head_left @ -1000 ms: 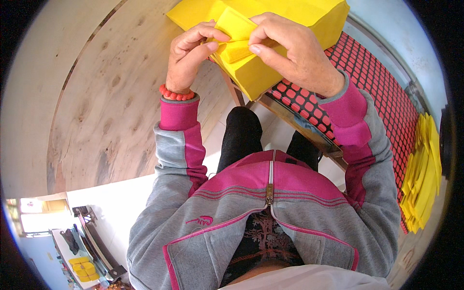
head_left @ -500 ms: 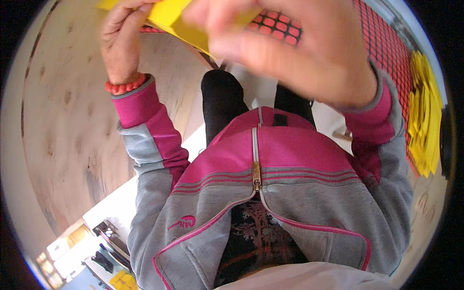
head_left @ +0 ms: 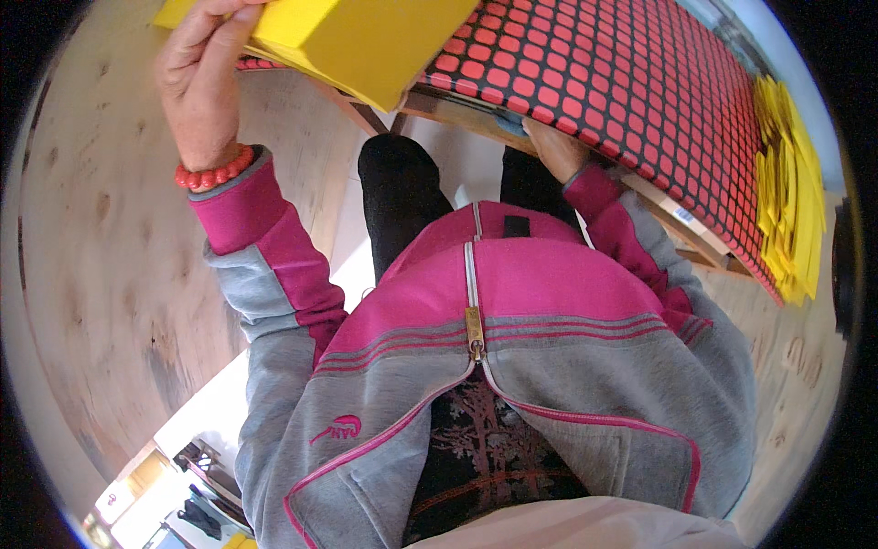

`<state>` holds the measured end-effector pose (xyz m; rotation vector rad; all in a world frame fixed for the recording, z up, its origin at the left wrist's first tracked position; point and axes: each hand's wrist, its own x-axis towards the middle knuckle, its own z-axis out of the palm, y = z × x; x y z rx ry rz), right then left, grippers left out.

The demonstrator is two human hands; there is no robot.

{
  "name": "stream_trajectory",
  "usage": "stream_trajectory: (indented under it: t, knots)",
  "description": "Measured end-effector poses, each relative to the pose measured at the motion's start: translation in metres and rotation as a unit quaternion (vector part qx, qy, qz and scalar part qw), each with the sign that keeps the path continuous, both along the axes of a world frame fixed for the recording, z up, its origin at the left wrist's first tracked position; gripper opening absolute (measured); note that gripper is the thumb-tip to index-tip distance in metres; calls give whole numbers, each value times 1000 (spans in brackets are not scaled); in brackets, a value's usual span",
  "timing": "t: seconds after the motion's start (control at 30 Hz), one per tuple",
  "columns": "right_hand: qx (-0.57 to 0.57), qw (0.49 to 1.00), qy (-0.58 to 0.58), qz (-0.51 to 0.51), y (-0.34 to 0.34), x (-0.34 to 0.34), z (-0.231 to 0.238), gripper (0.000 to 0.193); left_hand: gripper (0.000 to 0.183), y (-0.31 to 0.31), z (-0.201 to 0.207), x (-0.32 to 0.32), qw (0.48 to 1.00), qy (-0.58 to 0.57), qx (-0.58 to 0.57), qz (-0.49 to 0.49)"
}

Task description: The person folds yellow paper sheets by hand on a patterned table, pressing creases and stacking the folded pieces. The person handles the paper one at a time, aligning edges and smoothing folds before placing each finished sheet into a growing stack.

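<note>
My left hand (head_left: pixel 203 87), with a red bead bracelet at its wrist, is closed on the near left corner of a yellow folded sheet (head_left: pixel 352 41). The sheet lies at the front edge of the table, its near corner hanging over that edge; whether it is paper or cloth I cannot tell. My right hand (head_left: pixel 558 151) reaches below the table's front edge, beside a small blue thing (head_left: pixel 512 123). Its fingers are hidden there, so neither their pose nor any hold shows.
A red-and-black checked cover (head_left: pixel 585 69) lies over the table. At its right end is a pile of yellow pieces (head_left: pixel 788 192). Wooden framing (head_left: pixel 457 112) runs beneath the table's front edge. Large wooden boards (head_left: pixel 110 229) stand at the left.
My right hand, blurred over the yellow sheet before, has moved down and back under the table edge. My left hand still grips the sheet and sits slightly further left in view.
</note>
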<state>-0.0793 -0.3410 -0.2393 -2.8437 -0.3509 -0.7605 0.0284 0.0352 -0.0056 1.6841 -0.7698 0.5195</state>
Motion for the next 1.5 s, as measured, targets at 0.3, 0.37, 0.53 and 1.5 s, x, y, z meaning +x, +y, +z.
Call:
stream_trajectory:
  t: [0.3, 0.37, 0.53, 1.5]
  knots:
    - [-39, 999, 19, -5, -6, 5, -24, 30, 22, -6, 6, -13, 999, 33, 27, -18]
    - [-27, 999, 41, -8, -6, 5, -25, 26, 23, -8, 8, -15, 998, 26, 31, -39]
    - [-4, 987, 112, 114, 11, -20, 15, 18, 24, -15, 14, -20, 998, 8, 44, -52]
    - [200, 879, -112, 418, 125, 55, 288, 11, 25, -20, 22, -27, 993, 39, -5, -109]
